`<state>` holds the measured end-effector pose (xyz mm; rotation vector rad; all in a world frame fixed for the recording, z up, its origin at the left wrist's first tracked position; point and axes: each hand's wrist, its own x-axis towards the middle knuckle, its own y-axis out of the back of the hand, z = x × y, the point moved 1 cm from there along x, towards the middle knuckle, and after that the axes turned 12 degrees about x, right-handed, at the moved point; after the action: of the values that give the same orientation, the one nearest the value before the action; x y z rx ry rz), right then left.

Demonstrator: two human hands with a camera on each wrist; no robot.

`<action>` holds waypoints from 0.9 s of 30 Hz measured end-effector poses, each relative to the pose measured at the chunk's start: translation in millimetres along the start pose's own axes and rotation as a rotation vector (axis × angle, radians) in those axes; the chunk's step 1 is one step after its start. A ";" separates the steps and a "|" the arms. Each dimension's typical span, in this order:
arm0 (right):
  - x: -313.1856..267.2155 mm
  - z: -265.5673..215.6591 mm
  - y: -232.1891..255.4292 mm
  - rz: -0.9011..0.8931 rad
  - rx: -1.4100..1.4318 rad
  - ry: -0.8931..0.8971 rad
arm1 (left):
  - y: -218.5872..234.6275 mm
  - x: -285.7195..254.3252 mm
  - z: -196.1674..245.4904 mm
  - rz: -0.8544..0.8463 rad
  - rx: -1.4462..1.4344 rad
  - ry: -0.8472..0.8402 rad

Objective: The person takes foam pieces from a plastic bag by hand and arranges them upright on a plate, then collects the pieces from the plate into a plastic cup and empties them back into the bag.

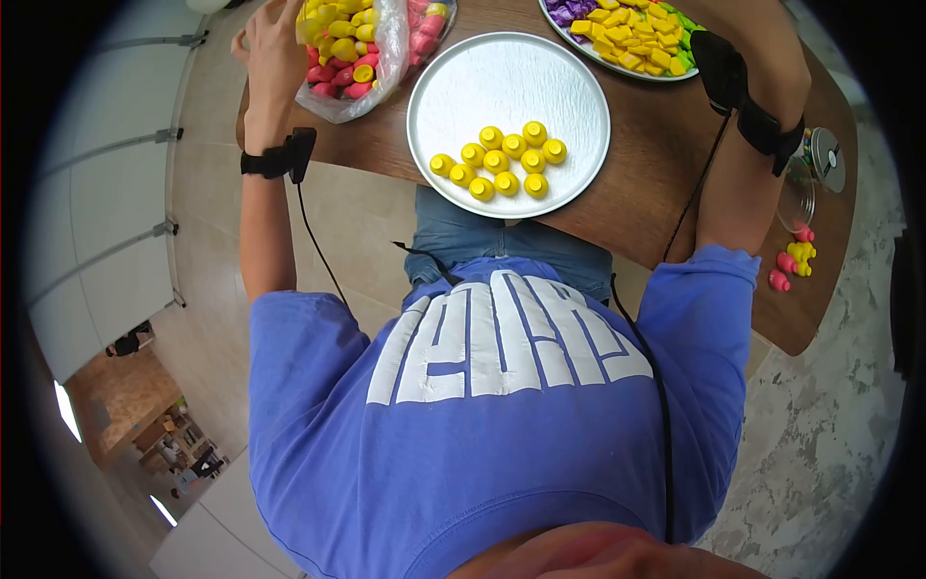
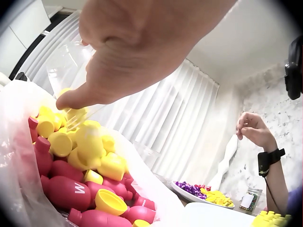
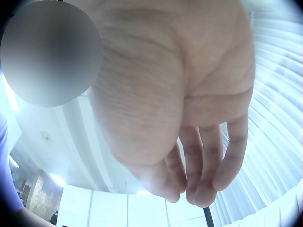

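Observation:
My left hand [image 1: 277,63] is at the left side of a clear plastic bag [image 1: 333,108] full of pink and yellow bottle-shaped pieces. In the left wrist view its thumb [image 2: 78,98] reaches over the yellow pieces [image 2: 90,142], beside clear plastic. The other fingers are mostly hidden there, and I cannot tell whether they grip the plastic. My right hand [image 3: 189,94] is raised with loosely bent fingers and nothing in its palm. Between the hands, a round silver tray [image 1: 482,87] holds several yellow bottle-shaped pieces [image 1: 496,161], grouped toward its near side.
A plate [image 1: 617,66] of purple, yellow and green wrapped pieces stands at the back right. Near the table's right edge are a clear jar [image 1: 797,198], a round lid [image 1: 828,159] and several loose pink and yellow pieces [image 1: 796,259]. Cables hang from both wrist cameras.

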<state>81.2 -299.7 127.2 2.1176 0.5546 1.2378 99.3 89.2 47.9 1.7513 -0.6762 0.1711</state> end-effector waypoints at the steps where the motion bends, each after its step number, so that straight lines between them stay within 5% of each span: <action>1: 0.1 -1.0 -1.3 -0.005 0.033 -0.016 | 2.0 1.4 2.8 0.002 0.004 0.006; 12: -0.4 -6.4 0.7 -0.003 0.004 0.042 | -15.0 -7.3 -15.8 0.173 0.102 0.098; 18: 1.3 -1.1 -4.1 -0.006 0.059 0.000 | 17.9 -21.2 9.8 0.135 -0.069 0.184; 23: 2.6 -8.7 -7.3 -0.029 -0.060 0.043 | 21.8 -29.7 51.5 0.137 -0.834 0.104; 25: 2.9 -7.1 -9.1 -0.048 -0.076 0.045 | 27.4 -30.4 65.3 0.140 -0.859 0.035; 27: 3.3 -5.0 -10.6 -0.050 -0.059 0.042 | 20.7 -37.7 75.8 -0.033 -1.134 0.237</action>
<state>77.9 -288.6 123.7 2.0209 0.5785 1.2580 40.0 29.3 25.7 0.6361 -0.4198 -0.0392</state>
